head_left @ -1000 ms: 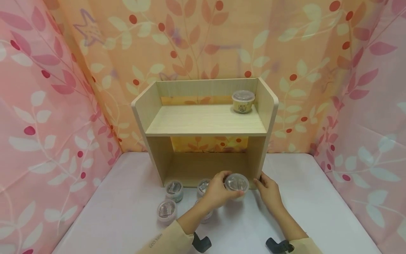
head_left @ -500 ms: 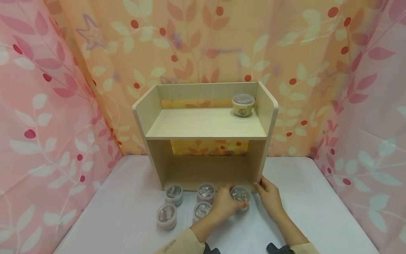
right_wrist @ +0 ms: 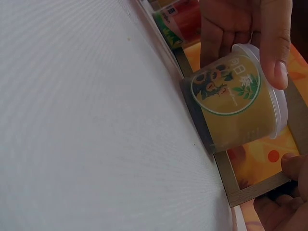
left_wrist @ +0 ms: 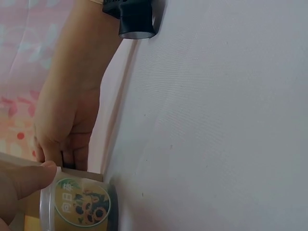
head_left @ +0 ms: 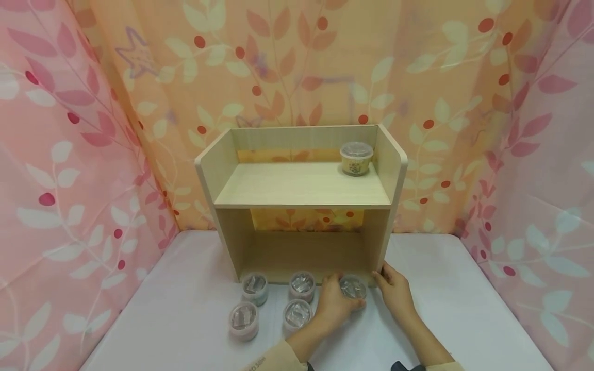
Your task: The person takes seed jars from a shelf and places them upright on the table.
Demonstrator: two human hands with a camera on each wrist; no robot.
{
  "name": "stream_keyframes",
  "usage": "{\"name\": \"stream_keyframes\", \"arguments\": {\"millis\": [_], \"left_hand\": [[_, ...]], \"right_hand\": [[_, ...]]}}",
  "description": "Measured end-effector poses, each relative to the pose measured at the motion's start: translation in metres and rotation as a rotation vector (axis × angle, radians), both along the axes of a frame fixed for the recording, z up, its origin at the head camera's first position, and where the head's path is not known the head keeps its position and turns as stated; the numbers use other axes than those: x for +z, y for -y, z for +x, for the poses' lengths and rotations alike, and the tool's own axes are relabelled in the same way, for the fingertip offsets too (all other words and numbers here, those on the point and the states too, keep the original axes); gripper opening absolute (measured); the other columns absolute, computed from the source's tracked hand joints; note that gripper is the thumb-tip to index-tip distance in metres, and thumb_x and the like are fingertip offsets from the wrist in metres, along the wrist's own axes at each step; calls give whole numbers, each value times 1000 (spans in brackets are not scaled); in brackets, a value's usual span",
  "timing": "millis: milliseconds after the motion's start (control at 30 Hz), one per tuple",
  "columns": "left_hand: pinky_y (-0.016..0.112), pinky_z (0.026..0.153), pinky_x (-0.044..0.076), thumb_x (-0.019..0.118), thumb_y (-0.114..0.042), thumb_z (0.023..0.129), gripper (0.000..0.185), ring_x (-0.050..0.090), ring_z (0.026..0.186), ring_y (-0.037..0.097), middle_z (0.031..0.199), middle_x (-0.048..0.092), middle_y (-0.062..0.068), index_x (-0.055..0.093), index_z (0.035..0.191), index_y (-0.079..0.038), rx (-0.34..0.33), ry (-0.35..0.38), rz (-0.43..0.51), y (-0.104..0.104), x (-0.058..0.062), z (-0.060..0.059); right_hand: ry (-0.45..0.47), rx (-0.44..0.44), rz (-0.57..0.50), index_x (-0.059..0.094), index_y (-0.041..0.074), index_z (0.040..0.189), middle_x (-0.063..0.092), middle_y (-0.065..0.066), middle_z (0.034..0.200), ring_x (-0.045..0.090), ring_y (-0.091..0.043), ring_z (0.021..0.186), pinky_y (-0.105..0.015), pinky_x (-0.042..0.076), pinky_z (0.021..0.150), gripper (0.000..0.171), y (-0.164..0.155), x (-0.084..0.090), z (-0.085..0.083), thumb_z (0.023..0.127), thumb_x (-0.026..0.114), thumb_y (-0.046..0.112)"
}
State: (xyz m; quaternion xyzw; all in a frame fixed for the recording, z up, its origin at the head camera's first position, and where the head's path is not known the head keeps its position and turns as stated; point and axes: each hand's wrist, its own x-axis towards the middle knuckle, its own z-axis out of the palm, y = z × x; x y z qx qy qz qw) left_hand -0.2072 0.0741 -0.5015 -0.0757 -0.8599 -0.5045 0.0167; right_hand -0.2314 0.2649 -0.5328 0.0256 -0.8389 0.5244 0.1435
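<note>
My left hand grips a round lidded plastic tub with its thumb along the lid rim. The tub stands upright at the shelf's front right, its base down at the white cloth. In the right wrist view the tub shows yellow contents, a dark bottom layer and an oval sunflower label. My right hand pinches the lower front corner of the wooden shelf's right side panel. That thumb lies in front and the fingers go behind the panel, partly hidden.
Several similar lidded tubs stand left of my left hand, among them a pink one and one by the shelf. Another yellow tub sits at the right of the upper board. Patterned curtains enclose the table.
My left hand has lowered the tub and brought it slightly right, beside the shelf's front corner. My right hand keeps its hold on the panel. The head view has tilted up slightly.
</note>
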Motion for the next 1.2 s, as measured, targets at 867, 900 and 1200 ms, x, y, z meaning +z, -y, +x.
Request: {"name": "stream_keyframes", "arguments": {"millis": [867,900,1200], "left_hand": [[23,113,41,89,-24,82,79,51,138,12,146,54,-3,49,149,-15,-499,-176,183,70,215,42],[24,113,42,89,-23,82,79,52,138,13,146,54,-2,49,149,-15,-510,-177,187,73,226,38],[30,114,44,80,-19,91,67,55,133,13,144,56,3,48,149,-10,-583,-292,216,81,298,-15]], "right_hand": [[-8,18,28,40,-4,153,52,-27,147,54,-41,133,-45,50,103,57,0,3,2,106,59,23],[-4,17,30,40,-4,153,51,-27,147,54,-42,133,-44,50,102,57,0,2,1,106,59,23],[8,11,27,43,-3,152,54,-26,145,56,-41,132,-44,50,102,54,0,0,1,105,60,16]]}}
